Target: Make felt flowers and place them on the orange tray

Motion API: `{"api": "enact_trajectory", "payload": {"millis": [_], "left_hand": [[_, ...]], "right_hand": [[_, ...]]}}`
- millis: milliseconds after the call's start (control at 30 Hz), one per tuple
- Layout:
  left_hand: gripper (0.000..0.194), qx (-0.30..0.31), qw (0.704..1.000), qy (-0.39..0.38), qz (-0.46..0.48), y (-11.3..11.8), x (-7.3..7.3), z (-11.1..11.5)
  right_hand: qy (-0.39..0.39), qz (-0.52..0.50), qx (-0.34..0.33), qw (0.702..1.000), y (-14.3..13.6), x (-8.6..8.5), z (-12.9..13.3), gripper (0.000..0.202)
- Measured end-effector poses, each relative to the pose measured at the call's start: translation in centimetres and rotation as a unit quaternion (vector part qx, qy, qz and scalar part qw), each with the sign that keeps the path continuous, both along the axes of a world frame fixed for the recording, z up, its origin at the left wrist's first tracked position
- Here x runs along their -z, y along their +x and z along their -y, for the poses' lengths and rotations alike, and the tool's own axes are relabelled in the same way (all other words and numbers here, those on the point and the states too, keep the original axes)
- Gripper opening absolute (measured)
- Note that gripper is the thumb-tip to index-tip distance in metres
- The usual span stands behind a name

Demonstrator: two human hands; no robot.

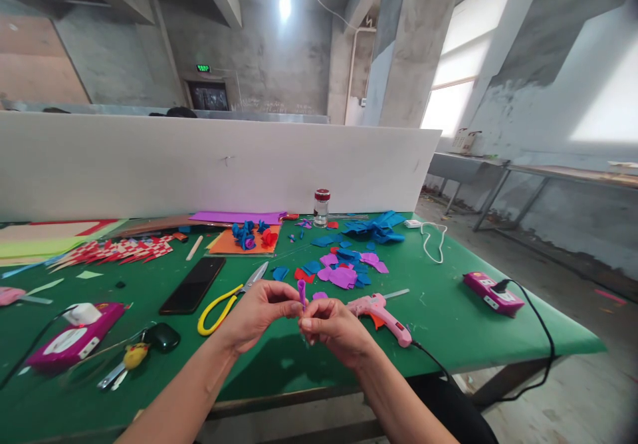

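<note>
A small rolled purple piece (302,291) stands upright between my two hands, above the front of the green table (428,284). My left hand (266,311) pinches its lower part from the left. From the right, my right hand (331,324) is closed at its base, fingertips nearly touching the left ones. Yellow-handled scissors (219,308) lie beside my left hand. A pink glue gun (381,311) lies just right of my right hand. Behind the hands are cut purple pieces (339,276) and blue pieces (376,228). Blue, purple and red paper flowers (244,234) rest on an orange sheet (219,244).
A black phone (193,286), keys (132,357) and a purple power strip (82,337) lie left. Another power strip (493,293) with a cord is right. A glass jar (321,210) stands before a white board (269,165).
</note>
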State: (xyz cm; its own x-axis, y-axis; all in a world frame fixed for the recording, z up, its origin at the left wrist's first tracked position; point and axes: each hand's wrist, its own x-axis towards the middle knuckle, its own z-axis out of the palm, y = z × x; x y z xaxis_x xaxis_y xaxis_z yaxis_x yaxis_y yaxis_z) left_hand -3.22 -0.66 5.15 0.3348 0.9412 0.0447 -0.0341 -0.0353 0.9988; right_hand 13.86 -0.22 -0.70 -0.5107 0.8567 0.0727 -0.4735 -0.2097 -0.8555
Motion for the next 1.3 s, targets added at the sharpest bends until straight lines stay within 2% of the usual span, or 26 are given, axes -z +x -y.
{"api": "enact_trajectory", "payload": {"millis": [167, 333, 667, 833, 933, 1000, 1100, 1200, 1300], "left_hand": [[0.018, 0.004, 1.000, -0.001, 0.002, -0.1, 0.4, -0.3], [0.026, 0.022, 0.999, -0.009, -0.028, -0.8, 0.3, -1.0], [0.026, -0.033, 0.997, -0.019, -0.073, -1.0, 1.0, -1.8], [0.017, -0.078, 0.991, 0.025, -0.110, -0.6, 0.7, -1.4], [0.015, -0.092, 0.979, 0.067, -0.172, -0.6, 0.7, -1.3], [0.018, -0.074, 0.965, 0.086, -0.237, -0.8, 0.8, -1.5], [0.020, -0.007, 0.946, 0.108, -0.305, -1.5, 1.2, -1.9], [0.017, 0.037, 0.947, 0.154, -0.278, -1.9, 1.1, -2.2], [0.021, 0.028, 0.972, 0.112, -0.204, -1.7, 0.7, -1.9]], "right_hand": [[-0.004, 0.000, -0.001, 1.000, 0.2, 0.5, -0.3, 0.025], [0.006, 0.014, 0.009, 1.000, 0.5, 0.2, -0.5, 0.025], [-0.026, -0.015, -0.002, 1.000, 0.9, -0.5, -0.4, 0.031], [-0.017, 0.010, 0.032, 0.999, 0.9, -0.7, -0.4, 0.031], [-0.004, 0.019, 0.043, 0.999, 0.9, -0.5, -0.6, 0.029], [0.013, 0.035, 0.054, 0.998, 1.0, -0.4, -0.7, 0.027], [0.060, 0.070, 0.086, 0.992, 1.0, -0.4, -0.7, 0.025], [0.085, 0.091, 0.104, 0.987, 1.1, -0.6, -0.7, 0.025], [0.088, 0.099, 0.102, 0.986, 1.1, -0.8, -0.6, 0.025]]}}
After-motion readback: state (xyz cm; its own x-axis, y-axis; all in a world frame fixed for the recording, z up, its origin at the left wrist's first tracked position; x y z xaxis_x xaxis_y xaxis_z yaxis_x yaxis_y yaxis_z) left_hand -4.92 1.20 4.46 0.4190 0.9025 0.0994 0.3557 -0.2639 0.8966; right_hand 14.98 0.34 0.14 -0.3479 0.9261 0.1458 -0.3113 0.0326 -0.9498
